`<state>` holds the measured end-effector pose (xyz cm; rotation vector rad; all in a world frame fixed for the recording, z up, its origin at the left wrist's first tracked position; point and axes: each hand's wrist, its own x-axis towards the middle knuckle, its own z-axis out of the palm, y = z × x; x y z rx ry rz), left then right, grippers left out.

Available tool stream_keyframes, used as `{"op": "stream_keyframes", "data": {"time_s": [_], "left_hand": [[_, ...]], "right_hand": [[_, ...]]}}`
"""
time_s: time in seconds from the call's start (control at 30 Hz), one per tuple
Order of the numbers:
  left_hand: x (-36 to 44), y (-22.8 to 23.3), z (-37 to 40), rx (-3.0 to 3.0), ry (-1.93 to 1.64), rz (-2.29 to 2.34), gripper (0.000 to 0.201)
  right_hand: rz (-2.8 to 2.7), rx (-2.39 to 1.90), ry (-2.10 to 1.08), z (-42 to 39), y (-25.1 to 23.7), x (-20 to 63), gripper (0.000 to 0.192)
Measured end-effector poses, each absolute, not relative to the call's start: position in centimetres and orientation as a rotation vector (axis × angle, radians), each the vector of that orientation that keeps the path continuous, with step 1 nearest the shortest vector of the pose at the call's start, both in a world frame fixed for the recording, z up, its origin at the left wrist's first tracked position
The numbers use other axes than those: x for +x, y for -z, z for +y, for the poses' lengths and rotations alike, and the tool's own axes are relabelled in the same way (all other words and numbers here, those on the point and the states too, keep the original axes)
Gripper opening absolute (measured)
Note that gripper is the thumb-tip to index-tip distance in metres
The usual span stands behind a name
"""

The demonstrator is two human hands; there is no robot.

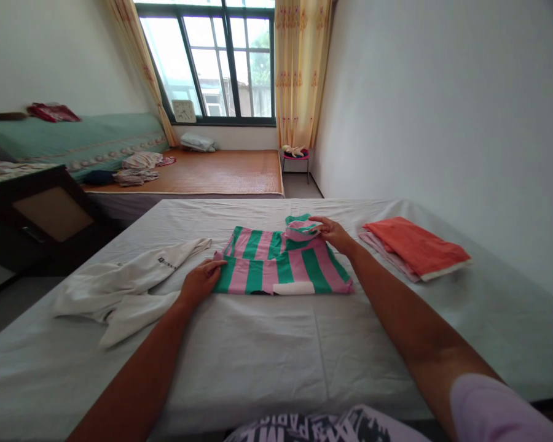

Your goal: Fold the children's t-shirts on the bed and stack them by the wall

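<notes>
Item one: your left hand (201, 279) lies palm down with the fingers loosely spread, pressing on the near left edge of the striped shirt (283, 264); it grips nothing, only rests flat on the cloth. Item two: your right hand (332, 233) is at the far right corner of that same garment, the fingers closed in a pinch on the folded sleeve (300, 227), which sits doubled over on top of the shirt's upper part. Item three: the striped shirt itself, pink and green in broad vertical bands, spread flat at the middle of the bed (258, 356), between your two hands, with a small white label patch showing at its near hem. Item four: the bed, covered by a pale grey sheet with a few creases running across it. Item five: a white garment (129, 282), rumpled and unfolded, to the left of the shirt and just beside your left hand, bearing a small dark logo. Item six: a folded orange cloth (415, 245), lying on a paler folded piece, to the right of the shirt and near your right hand but apart from it. Item seven: a window (216, 58) with yellow curtains on the far wall, beyond a second low bed with a woven mat (221, 172).
</notes>
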<state>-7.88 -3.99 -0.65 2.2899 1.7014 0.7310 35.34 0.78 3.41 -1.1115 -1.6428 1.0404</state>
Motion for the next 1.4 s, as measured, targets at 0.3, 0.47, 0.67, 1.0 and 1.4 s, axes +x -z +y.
{"op": "stream_keyframes", "data": {"time_s": [0.3,0.47,0.67,1.0,1.4], "left_hand": [[-8.1,0.8,-4.0,2.286,-0.814,1.719,0.035],[-7.1,-0.6,-3.9,2.407,-0.974,1.847,0.034],[3.2,-4.1,-4.8,2.75,-0.702,1.165,0.037],[10.2,0.9,-5.1,2.794,-0.37,1.029,0.049],[9.6,1.2,-5.2,2.822,-0.41,0.984,0.047]], "right_hand": [[-1.699,-1.275,-0.618,-3.0,-1.0,38.8,0.038],[-1.51,-1.494,-0.462,-3.1,0.0,38.5,0.03],[-1.816,-1.47,-0.221,-2.2,1.4,36.9,0.029],[-1.707,-1.661,-0.011,-1.8,2.5,39.2,0.027],[-1.746,-2.007,-0.306,4.9,0.2,36.9,0.021]]}}
